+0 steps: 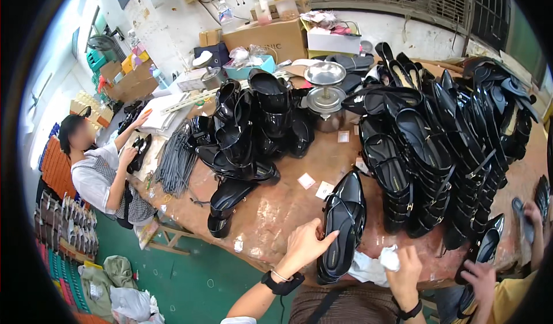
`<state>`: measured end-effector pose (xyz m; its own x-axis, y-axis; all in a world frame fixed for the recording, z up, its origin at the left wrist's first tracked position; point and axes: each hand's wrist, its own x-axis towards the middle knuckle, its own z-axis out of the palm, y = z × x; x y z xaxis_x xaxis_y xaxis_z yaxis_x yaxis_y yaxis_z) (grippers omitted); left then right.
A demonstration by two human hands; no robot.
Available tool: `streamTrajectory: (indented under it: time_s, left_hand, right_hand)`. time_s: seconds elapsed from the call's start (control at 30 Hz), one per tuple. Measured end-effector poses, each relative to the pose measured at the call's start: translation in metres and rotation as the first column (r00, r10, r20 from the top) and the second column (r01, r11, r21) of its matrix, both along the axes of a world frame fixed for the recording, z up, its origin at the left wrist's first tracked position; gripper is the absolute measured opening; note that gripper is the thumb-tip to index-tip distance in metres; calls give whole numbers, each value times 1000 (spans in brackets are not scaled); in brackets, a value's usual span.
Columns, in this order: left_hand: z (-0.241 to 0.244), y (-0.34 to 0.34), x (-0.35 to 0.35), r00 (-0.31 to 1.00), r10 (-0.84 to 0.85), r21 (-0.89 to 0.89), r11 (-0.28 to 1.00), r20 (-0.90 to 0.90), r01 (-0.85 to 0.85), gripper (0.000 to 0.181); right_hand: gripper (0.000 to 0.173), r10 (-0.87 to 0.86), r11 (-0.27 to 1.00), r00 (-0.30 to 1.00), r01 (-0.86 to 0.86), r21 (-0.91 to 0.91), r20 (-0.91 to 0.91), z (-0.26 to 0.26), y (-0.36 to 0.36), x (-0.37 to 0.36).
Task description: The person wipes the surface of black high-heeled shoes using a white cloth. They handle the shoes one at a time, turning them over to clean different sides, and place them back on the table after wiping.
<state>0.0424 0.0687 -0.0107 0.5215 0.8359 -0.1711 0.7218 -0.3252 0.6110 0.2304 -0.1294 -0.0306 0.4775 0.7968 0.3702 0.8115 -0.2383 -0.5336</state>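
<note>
Near the table's front edge is a glossy black pointed-toe shoe [356,194] with thin straps, its toe aimed away from me. My left hand [304,244] grips the shoe's left side, thumb over the insole and fingers partly hidden. Right of the heel, my right hand [406,268] pinches a wad of white cloth or tissue [390,258], apart from the shoe. More white cloth [367,270] lies on the table between the shoe and my right hand. Small printed cards [324,190] lie beyond the toe.
Tall stacks of black shoes [419,151] crowd the right; other black shoes [242,146] pile up left of centre. A metal pump dispenser [325,97] stands behind. Dark straps [175,159] lie at left. One co-worker [97,168] handles shoes there; another person's hands [479,276] hold shoes at right.
</note>
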Motion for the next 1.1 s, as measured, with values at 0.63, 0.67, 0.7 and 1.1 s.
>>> streamTrajectory:
  time_s: [0.63, 0.67, 0.7, 1.1]
  left_hand:
    - [33, -34, -28, 384, 659, -747, 447, 647, 491, 65]
    - [29, -36, -32, 433, 649, -759, 379, 626, 529, 67]
    - [27, -37, -38, 490, 638, -772, 281, 594, 570, 68]
    - [24, -92, -17, 813, -48, -421, 837, 580, 350, 85]
  right_hand:
    - [32, 355, 924, 614, -114, 366, -705, -31, -21, 48]
    - [31, 248, 933, 725, 2, 361, -643, -9, -16, 48]
    - [31, 98, 931, 818, 126, 343, -567, 18, 3, 49]
    - [26, 426, 873, 879, -462, 160, 215, 91, 65, -50]
